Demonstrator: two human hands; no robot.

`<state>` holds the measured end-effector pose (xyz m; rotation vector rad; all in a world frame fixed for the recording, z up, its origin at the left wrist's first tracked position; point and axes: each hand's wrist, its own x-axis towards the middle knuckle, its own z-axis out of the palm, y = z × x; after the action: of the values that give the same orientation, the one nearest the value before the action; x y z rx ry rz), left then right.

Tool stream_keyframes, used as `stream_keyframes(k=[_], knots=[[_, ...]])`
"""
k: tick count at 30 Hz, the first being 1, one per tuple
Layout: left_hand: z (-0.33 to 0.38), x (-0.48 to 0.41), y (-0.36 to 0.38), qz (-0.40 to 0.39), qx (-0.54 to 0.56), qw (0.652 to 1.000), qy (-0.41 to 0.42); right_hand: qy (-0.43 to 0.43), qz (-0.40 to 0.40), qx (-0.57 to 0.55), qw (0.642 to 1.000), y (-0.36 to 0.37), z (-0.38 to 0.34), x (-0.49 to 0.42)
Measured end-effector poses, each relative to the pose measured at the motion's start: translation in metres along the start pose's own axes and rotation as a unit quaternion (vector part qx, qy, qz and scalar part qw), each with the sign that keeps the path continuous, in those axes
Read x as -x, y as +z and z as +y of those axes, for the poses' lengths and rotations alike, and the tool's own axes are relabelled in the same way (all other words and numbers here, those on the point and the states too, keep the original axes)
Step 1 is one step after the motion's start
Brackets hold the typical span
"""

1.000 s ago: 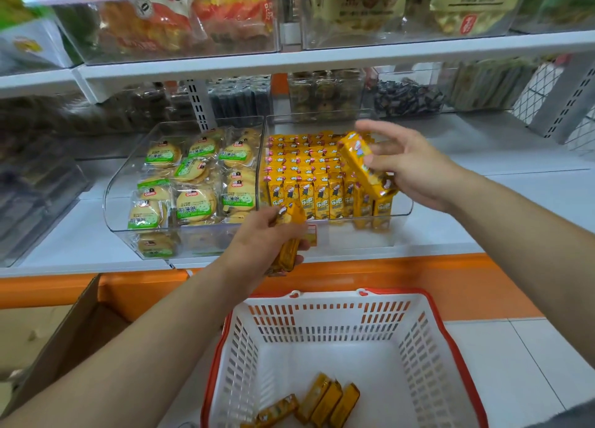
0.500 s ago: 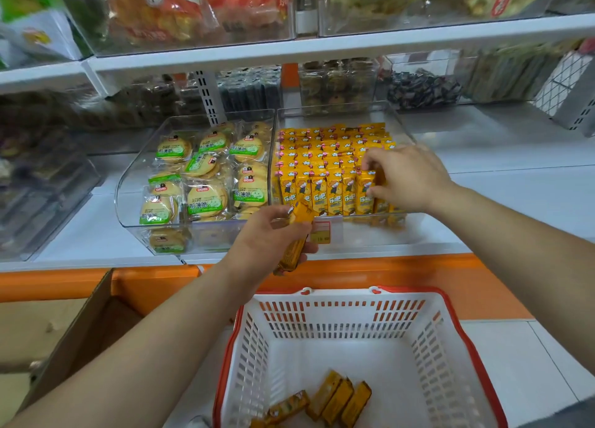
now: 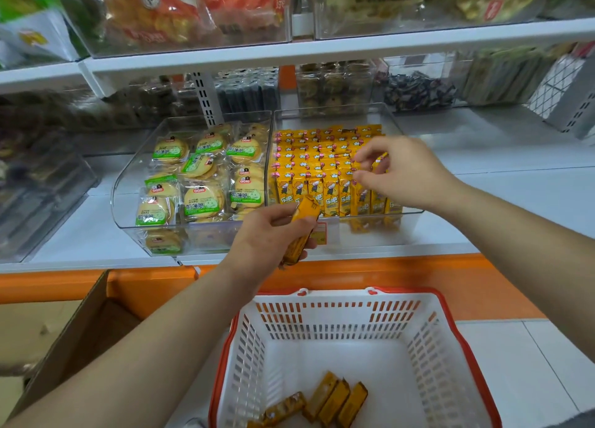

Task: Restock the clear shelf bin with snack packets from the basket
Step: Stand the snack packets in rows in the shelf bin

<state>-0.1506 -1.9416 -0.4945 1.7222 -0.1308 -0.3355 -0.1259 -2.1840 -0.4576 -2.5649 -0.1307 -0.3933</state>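
Observation:
The clear shelf bin (image 3: 406, 215) holds tight rows of yellow snack packets (image 3: 317, 169) standing upright. My right hand (image 3: 406, 173) hovers over the bin's right side, its fingers loosely curled with the tips just above the packet tops and nothing plainly held. In front of the bin, my left hand (image 3: 269, 237) grips a small bunch of the yellow packets (image 3: 302, 226). Below stands the white basket with a red rim (image 3: 454, 311); several yellow packets (image 3: 335, 398) lie on its bottom.
A second clear bin (image 3: 128, 182) of round crackers in green-labelled wrappers adjoins on the left. An upper shelf board (image 3: 322, 52) with more bins overhangs. An open cardboard box (image 3: 80, 331) stands on the floor to the left of the basket.
My right hand brought one yellow packet down into the bin's front right row, let go of it and has lifted a little. My left hand keeps its bunch in front of the bin.

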Motion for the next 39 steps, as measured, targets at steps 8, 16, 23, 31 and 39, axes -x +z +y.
stream_keyframes(k=[8,16,23,31,39], knots=[[0.008,0.008,0.021,-0.027,0.025,0.998,0.047,0.059,-0.149,-0.296,0.942,0.004,-0.038,0.045],[0.010,0.019,0.036,-0.011,-0.058,0.990,0.129,0.090,-0.123,-0.374,0.915,-0.008,-0.033,0.055],[0.017,0.019,0.028,0.011,0.011,0.997,0.079,0.088,-0.105,-0.414,0.900,-0.020,-0.020,0.056],[0.021,0.013,0.024,0.004,0.140,0.989,0.037,0.056,-0.148,-0.272,0.949,-0.004,-0.029,0.056],[0.022,-0.008,0.032,0.036,0.005,0.992,0.119,-0.032,-0.061,-0.234,0.970,-0.003,-0.033,0.030]])
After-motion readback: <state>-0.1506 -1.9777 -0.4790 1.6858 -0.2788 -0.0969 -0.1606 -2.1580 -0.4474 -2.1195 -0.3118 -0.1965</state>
